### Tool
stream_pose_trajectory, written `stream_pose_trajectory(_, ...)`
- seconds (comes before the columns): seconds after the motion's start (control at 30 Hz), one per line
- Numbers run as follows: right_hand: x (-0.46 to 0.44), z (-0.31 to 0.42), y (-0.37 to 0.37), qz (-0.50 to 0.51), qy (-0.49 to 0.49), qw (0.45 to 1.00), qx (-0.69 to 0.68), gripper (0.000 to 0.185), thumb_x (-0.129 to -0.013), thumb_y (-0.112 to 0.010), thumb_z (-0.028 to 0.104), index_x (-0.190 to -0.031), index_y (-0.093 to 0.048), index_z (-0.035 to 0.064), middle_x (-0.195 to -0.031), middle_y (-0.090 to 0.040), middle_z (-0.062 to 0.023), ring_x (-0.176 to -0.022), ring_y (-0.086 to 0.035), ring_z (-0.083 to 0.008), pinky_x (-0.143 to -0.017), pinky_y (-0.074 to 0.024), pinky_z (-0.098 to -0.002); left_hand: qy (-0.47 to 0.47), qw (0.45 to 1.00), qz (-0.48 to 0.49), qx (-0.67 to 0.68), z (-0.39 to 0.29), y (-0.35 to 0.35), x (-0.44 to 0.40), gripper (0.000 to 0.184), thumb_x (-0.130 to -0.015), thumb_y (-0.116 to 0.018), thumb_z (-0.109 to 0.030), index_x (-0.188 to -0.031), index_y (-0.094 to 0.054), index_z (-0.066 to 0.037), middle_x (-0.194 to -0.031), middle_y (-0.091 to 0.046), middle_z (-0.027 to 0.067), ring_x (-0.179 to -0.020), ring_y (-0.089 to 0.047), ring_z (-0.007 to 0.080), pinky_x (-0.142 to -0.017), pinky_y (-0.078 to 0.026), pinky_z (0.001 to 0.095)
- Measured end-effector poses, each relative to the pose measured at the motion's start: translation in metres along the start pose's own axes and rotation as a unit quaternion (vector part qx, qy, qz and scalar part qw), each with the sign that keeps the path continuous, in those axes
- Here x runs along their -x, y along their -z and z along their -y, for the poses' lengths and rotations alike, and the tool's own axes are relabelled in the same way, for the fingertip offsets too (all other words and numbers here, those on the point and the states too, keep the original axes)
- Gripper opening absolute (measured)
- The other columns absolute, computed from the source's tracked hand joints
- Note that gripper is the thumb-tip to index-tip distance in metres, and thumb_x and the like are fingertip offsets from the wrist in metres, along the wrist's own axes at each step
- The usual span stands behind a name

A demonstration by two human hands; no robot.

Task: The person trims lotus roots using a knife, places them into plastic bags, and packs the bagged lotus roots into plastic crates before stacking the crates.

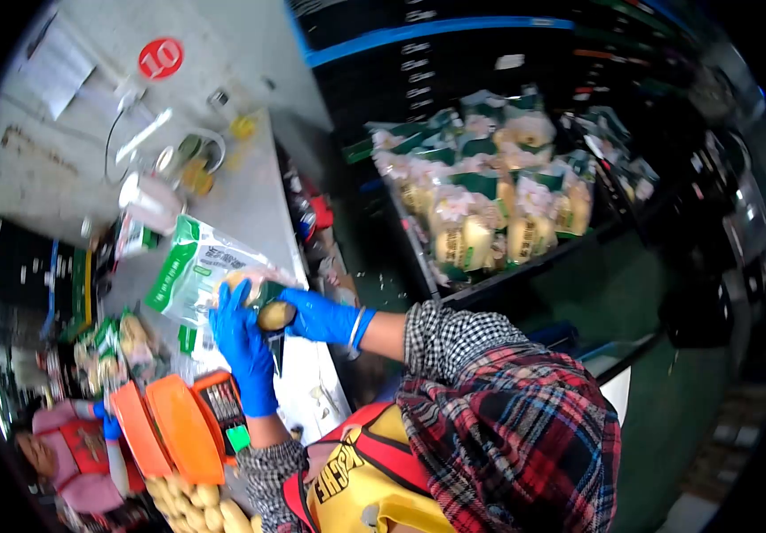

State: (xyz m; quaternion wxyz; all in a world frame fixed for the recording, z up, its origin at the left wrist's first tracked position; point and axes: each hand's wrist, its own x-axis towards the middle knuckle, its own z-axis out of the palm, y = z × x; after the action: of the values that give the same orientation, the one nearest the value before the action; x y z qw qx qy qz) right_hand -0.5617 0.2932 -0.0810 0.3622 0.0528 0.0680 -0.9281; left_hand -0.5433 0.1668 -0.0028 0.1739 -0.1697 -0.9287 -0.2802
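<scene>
Both my hands wear blue gloves and meet at a clear plastic bag (210, 259) with a green band, above the worktable. My left hand (245, 346) is closed on the near end of the bag. My right hand (323, 318) grips a pale tuber-like piece (276, 315) with a tan rounded end, at the bag's near end. The fingers partly hide the bag's mouth, so how far the piece is inside cannot be seen. An orange scale (183, 426) stands on the table to the left of my left forearm.
Filled bags (467, 226) lie in a black crate (525, 266) at the right. Pale yellow tubers (192, 506) are heaped below the scale. More filled bags (139, 342) lie on the worktable (245, 200). Another person (81, 453) is at the lower left; a white mug (150, 202) stands near the wall.
</scene>
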Motion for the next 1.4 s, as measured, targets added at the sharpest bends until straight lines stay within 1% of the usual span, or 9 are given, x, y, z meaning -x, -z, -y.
stream_pose_trajectory(0.13, -0.006, 0.014, 0.014, 0.029, 0.258, 0.899, 0.354, 0.044, -0.098, -0.045, 0.030, -0.136, -0.042, 0.0083, -0.126, -0.054, -0.0056, -0.112, -0.053, -0.0142, -0.096, -0.0439, -0.0288, -0.110, 0.991, 0.073, -0.011, -0.066, -0.017, -0.005, 0.025, -0.083, -0.050, 0.000, -0.104, -0.062, -0.005, -0.119, -0.062, 0.0136, -0.123, -0.050, 0.0321, -0.113, -0.014, 0.0509)
stream_pose_trajectory(0.27, 0.025, 0.052, -0.005, -0.003, 0.135, 0.990, 0.046, 0.042, -0.096, -0.049, 0.026, -0.134, -0.044, 0.0070, -0.126, -0.054, -0.0049, -0.109, -0.055, -0.0142, -0.092, -0.0468, -0.0273, -0.082, 0.988, -0.077, 0.111, -0.039, -0.035, -0.021, 0.016, -0.095, -0.047, -0.012, -0.101, -0.058, -0.001, -0.126, -0.057, 0.0163, -0.126, -0.046, 0.0299, -0.111, -0.022, 0.0474)
stream_pose_trajectory(0.33, 0.049, 0.069, -0.021, -0.051, 0.339, 0.891, 0.297, 0.052, -0.093, -0.053, 0.033, -0.137, -0.041, 0.0089, -0.132, -0.050, -0.0098, -0.117, -0.052, -0.0225, -0.098, -0.0446, -0.0334, 0.033, 0.953, -0.112, 0.279, -0.087, -0.035, -0.031, 0.011, -0.093, -0.046, -0.008, -0.086, -0.052, -0.002, -0.128, -0.055, 0.0175, -0.130, -0.042, 0.0318, -0.111, -0.023, 0.0470)
stream_pose_trajectory(0.47, 0.000, 0.065, 0.046, 0.285, 0.185, 0.940, -0.035, 0.051, -0.094, -0.051, 0.035, -0.134, -0.044, 0.0061, -0.129, -0.050, -0.0099, -0.120, -0.044, -0.0221, -0.102, -0.0364, -0.0359, -0.261, 0.956, 0.090, 0.096, -0.112, -0.051, -0.051, 0.012, -0.085, -0.052, -0.004, -0.093, -0.052, -0.012, -0.123, -0.060, 0.0153, -0.127, -0.044, 0.0400, -0.111, -0.019, 0.0508)
stream_pose_trajectory(0.63, 0.039, 0.105, 0.008, 0.006, 0.346, 0.911, 0.226, 0.034, -0.094, -0.052, 0.019, -0.126, -0.051, 0.0075, -0.115, -0.058, -0.0062, -0.098, -0.057, -0.0139, -0.083, -0.0500, -0.0280, -0.037, 0.967, -0.070, 0.241, -0.112, -0.068, -0.074, 0.023, -0.086, -0.047, -0.005, -0.106, -0.058, -0.002, -0.136, -0.048, 0.0174, -0.124, -0.047, 0.0336, -0.111, -0.022, 0.0447)
stream_pose_trajectory(0.73, 0.080, 0.149, -0.009, 0.015, 0.449, 0.870, 0.202, 0.047, -0.095, -0.051, 0.024, -0.138, -0.041, 0.0084, -0.120, -0.058, -0.0077, -0.108, -0.055, -0.0178, -0.084, -0.0482, -0.0335, -0.310, 0.943, 0.117, 0.034, -0.169, -0.114, -0.066, 0.024, -0.083, -0.052, -0.006, -0.105, -0.061, -0.003, -0.136, -0.048, 0.0188, -0.127, -0.044, 0.0355, -0.112, -0.017, 0.0474)
stream_pose_trajectory(0.8, 0.110, 0.178, 0.006, 0.184, 0.469, 0.860, 0.081, 0.049, -0.096, -0.049, 0.030, -0.141, -0.040, 0.0107, -0.125, -0.057, -0.0100, -0.114, -0.054, -0.0200, -0.087, -0.0468, -0.0402, -0.261, 0.943, 0.105, 0.178, -0.201, -0.136, -0.081, 0.010, -0.080, -0.058, -0.006, -0.090, -0.060, -0.007, -0.133, -0.051, 0.0194, -0.128, -0.041, 0.0410, -0.111, -0.015, 0.0540)
stream_pose_trajectory(0.93, 0.164, 0.248, 0.053, 0.041, 0.531, 0.844, 0.059, 0.047, -0.096, -0.049, 0.028, -0.139, -0.041, 0.0099, -0.124, -0.058, -0.0104, -0.113, -0.055, -0.0206, -0.087, -0.0469, -0.0398, -0.310, 0.940, 0.072, 0.122, -0.189, -0.159, -0.083, 0.007, -0.087, -0.057, -0.013, -0.087, -0.056, -0.006, -0.139, -0.044, 0.0226, -0.131, -0.035, 0.0433, -0.109, -0.021, 0.0514)
stream_pose_trajectory(1.4, 0.498, 0.600, 0.213, -0.601, 0.639, 0.408, 0.254, 0.041, -0.094, -0.051, 0.021, -0.132, -0.047, 0.0070, -0.120, -0.060, -0.0119, -0.109, -0.057, -0.0225, -0.086, -0.0474, -0.0385, 0.408, 0.871, 0.177, 0.208, 0.054, -0.189, 0.002, 0.025, -0.095, -0.052, -0.016, -0.119, -0.051, -0.009, -0.115, -0.053, 0.0181, -0.097, -0.048, 0.0215, -0.090, -0.039, 0.0329)
